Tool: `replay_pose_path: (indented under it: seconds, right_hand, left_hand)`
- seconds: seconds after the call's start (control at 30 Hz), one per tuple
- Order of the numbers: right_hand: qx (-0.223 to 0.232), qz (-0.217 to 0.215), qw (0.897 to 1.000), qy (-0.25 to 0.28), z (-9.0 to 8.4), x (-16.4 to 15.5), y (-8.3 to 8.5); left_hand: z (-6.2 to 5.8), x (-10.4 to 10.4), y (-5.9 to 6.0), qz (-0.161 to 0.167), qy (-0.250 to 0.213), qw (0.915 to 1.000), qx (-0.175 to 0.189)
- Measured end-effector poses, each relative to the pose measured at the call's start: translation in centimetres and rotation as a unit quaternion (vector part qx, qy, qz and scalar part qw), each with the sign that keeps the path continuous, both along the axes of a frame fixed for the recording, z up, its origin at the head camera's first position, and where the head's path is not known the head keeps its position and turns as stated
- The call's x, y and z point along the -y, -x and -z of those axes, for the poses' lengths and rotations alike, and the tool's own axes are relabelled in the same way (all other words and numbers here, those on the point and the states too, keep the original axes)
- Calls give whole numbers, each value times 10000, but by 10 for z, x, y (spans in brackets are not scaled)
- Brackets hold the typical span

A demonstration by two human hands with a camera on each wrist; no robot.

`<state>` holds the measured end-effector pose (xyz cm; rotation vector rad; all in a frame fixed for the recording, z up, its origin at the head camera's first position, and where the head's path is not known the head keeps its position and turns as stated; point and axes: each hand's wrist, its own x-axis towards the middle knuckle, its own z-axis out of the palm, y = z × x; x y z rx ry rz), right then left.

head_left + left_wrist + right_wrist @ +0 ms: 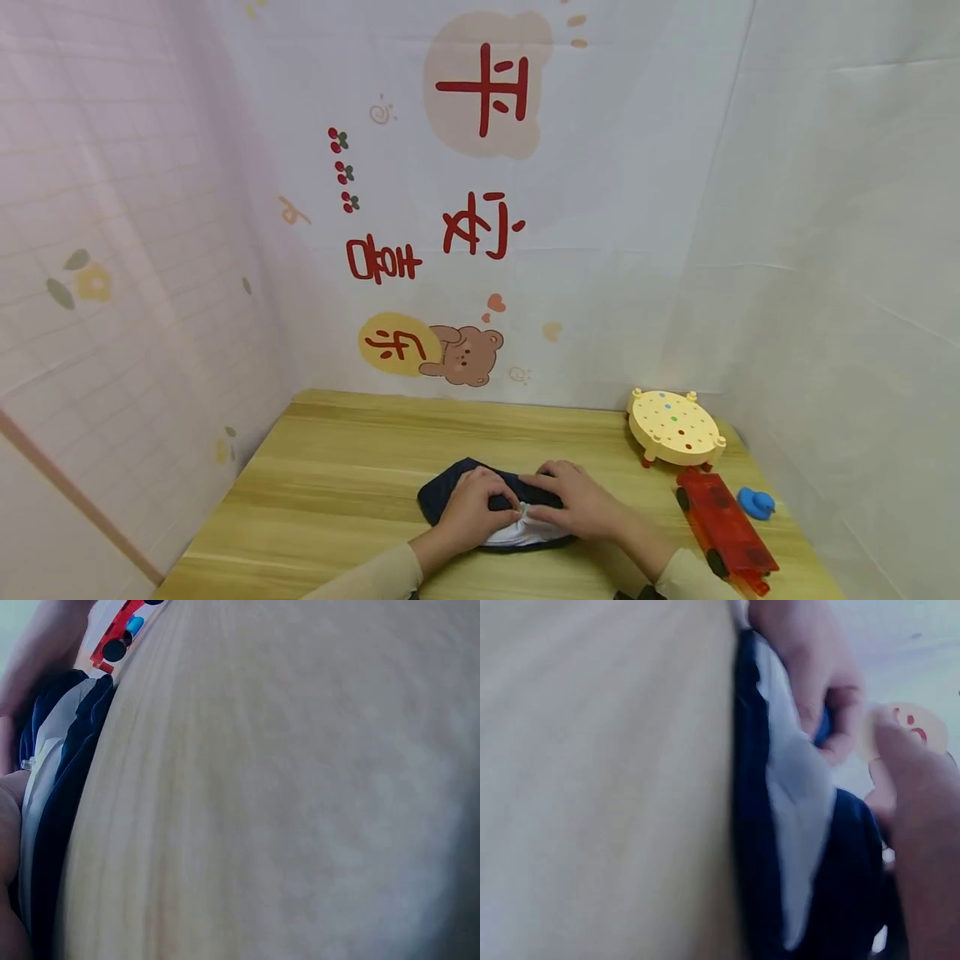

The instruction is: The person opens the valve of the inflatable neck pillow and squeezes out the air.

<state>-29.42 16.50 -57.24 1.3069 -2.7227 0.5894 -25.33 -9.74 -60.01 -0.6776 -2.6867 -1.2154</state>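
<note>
A navy cloth item with a white lining (510,536) lies on the table in front of the person; its kind does not show. The left hand (474,504) pinches the white lining between thumb and forefinger near its middle, where the fabric bunches up. From the other side the right hand (573,502) holds the item, thumb on the white part and fingers over the navy cloth (450,485). Both thumbs are close together. In the left wrist view a small clear piece (28,763) shows at the lining's edge by the fingertips.
On the wooden table (337,475), to the right, stand a round pale-yellow pegged toy (678,427), a red toy vehicle (723,521) with black wheels and a small blue duck-like toy (756,503). White printed cloth walls (600,250) enclose the back and sides.
</note>
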Motion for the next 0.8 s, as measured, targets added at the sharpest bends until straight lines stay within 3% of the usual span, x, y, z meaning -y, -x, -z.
replay_pose_path:
  seconds: [0.1,0.23,0.4,0.8]
  right_hand:
    - [-348,-225,9990,162,2,3,8]
    - [-639,-472,9964,307,19,4,8]
    - [-535,-487,9961,499,30,4,2]
    - [-293,-409,9985,237,25,8,0]
  left_hand:
    - [2,0,-1,19,-4,10000,15]
    - [6,0,-2,68,13,9999,89]
    - [8,-1,-1,22,-1,10000,48]
    - [3,-2,0,-43,-55,10000,-4]
